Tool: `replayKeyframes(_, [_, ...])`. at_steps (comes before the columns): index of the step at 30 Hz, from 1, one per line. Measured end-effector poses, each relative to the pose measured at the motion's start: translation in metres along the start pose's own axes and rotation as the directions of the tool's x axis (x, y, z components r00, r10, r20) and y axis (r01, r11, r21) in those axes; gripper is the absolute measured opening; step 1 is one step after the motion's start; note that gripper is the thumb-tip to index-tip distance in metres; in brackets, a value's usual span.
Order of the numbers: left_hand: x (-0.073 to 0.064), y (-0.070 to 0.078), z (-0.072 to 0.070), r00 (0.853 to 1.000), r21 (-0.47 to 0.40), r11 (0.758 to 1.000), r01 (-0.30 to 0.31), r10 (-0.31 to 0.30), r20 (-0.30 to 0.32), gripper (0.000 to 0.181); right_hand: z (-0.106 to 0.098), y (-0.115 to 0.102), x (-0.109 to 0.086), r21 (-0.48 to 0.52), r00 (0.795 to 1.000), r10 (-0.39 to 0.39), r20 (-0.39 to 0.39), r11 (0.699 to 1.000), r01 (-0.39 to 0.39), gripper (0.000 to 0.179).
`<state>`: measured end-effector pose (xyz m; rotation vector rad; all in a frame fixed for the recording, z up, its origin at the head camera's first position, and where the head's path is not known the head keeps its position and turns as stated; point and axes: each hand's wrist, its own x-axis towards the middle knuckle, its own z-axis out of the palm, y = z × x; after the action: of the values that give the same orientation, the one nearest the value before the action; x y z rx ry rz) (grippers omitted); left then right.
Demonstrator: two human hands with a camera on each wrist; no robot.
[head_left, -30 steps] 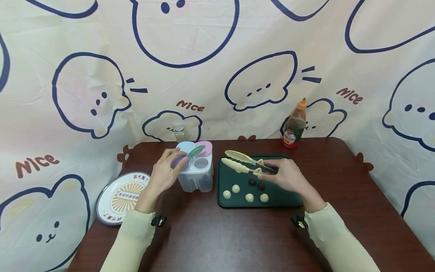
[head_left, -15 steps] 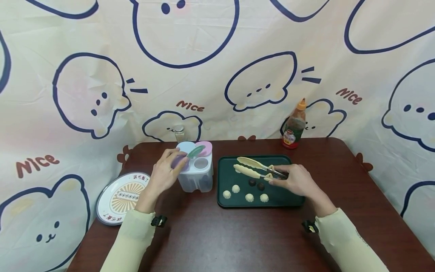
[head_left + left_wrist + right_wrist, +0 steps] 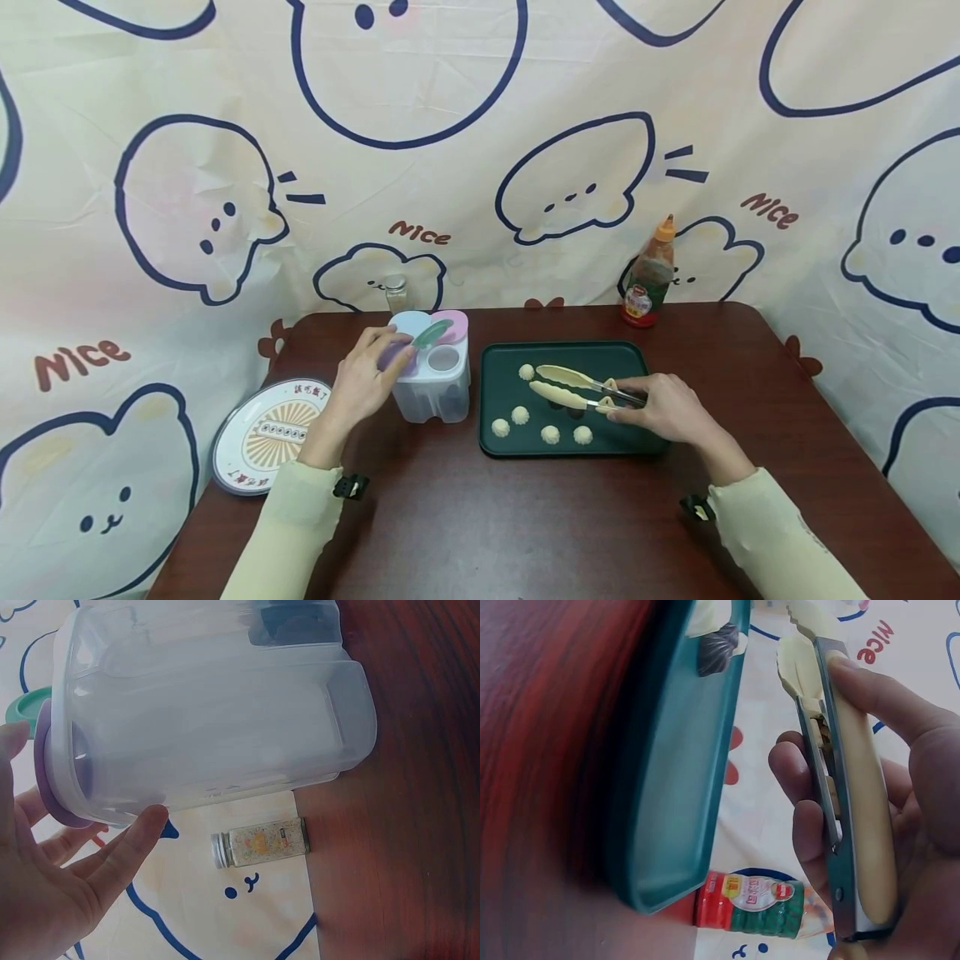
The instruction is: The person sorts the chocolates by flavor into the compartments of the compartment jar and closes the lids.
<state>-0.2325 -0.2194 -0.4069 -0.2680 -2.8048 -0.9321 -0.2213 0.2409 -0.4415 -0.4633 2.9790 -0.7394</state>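
Note:
My left hand [image 3: 363, 375] reaches over a clear box [image 3: 431, 400] with several coloured lids. Thumb and index finger pinch a green lid [image 3: 432, 333], tilted up beside a round opening; the other fingers lie around the purple lid [image 3: 54, 769] and box side. My right hand [image 3: 671, 408] grips cream-tipped tongs [image 3: 573, 392] by their handle, tips apart, low over a dark green tray [image 3: 615, 358]. Several ridged white pieces [image 3: 551, 435] lie there. The dark ridged pieces [image 3: 718, 651] are mostly hidden by the tongs in the head view.
Left of the box, a round printed plate [image 3: 266, 437] lies beside the left arm. A sauce bottle [image 3: 648, 275] stands behind the tray at the table's back edge. Behind the box is a small seasoning jar [image 3: 262, 844]. A printed cloth [image 3: 465, 192] hangs behind the table.
My right hand has moved rightward and toward me with the tongs, whose tips now overlap the dark pieces. A white piece at the back is uncovered. My left hand stays put.

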Motion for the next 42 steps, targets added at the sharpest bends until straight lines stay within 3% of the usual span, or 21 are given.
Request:
replayKeyframes(18, [-0.0008, -0.0002, -0.0005, 1.000, -0.010, 1.000, 0.006, -0.006, 0.004, 0.058, 0.0047, 0.0098, -0.0040, -0.086, 0.999, 0.004, 0.034, 0.996, -0.001, 0.057])
replayKeyframes(42, [-0.0001, -0.0005, -0.0002, 1.000, -0.007, 1.000, 0.005, -0.005, 0.002, 0.058, 0.0059, 0.0082, -0.0048, -0.092, 0.999, 0.003, 0.047, 0.996, 0.002, 0.054])
